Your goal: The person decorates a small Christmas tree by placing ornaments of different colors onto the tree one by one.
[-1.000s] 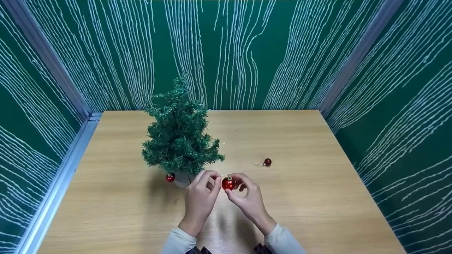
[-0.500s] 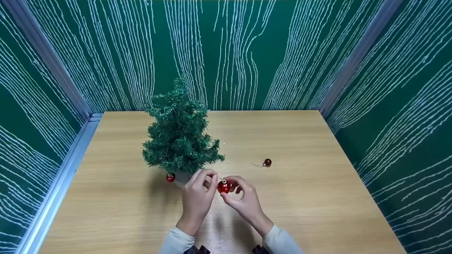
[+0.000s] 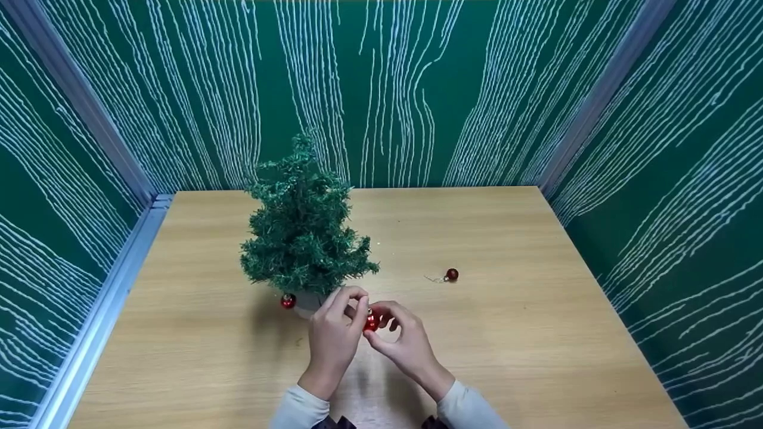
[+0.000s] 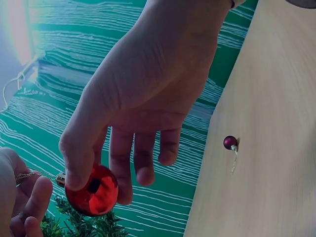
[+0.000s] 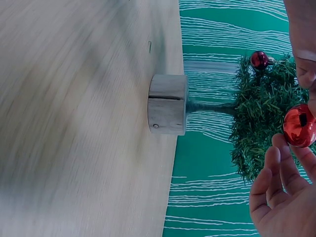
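- The right hand (image 3: 408,351) pinches a shiny red bauble (image 4: 93,192) between thumb and forefinger, its other fingers apart and touching nothing.
- The left hand (image 3: 335,345) has thumb and fingertip together on the bauble's gold string (image 4: 33,173), just beside it.
- Three baubles are countable: the held one, in front of the one green tree (image 3: 304,232); a hanging bauble (image 5: 259,60) on a lower branch; and a loose bauble (image 3: 452,274) on the table (image 3: 506,333).
- From the head, the left hand partly covers the tree's base (image 5: 168,113); the left wrist view cuts that hand off.
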{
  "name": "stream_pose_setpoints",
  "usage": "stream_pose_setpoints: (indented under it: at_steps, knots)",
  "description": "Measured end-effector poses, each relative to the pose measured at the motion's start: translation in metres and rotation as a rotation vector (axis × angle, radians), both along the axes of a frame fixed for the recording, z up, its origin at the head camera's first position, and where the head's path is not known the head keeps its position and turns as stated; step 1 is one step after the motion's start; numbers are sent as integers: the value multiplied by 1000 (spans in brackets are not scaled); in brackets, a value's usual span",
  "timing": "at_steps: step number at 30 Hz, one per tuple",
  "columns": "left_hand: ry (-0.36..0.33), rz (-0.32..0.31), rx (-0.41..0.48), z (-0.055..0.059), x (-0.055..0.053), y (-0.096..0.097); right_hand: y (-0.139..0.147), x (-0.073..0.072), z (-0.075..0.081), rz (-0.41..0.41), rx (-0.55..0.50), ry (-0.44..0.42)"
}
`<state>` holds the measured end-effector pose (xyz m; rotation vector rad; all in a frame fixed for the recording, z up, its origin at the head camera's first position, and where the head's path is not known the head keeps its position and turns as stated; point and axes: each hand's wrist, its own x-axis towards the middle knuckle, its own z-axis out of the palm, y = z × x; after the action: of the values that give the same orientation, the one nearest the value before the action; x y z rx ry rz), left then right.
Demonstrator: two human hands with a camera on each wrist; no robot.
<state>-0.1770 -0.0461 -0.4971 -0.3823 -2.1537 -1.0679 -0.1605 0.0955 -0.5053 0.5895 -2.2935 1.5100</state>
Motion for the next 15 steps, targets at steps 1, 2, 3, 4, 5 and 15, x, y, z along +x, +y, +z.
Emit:
stream_pose_setpoints:
  at_steps: [1,2,3,4,5,15]
  knots:
    - [0,-2,-1,0,0,0,-1,0,-1,3,0,0]
    - [2,-2,-2,0,0,0,-1,-1,-2,7,1,1]
    - [5,-1,-4,-1,0,0,-2,-2,-6,8,5,0]
    - [11,-1,-5,-1,0,0,-2,-3,-10,9,9,-2]
    - [16,1,-8,-1,0,-1,-3,-5,-15,9,13,-5]
    - [36,-4,-14,-4,-1,-5,2,-17,-38,46,72,-29]
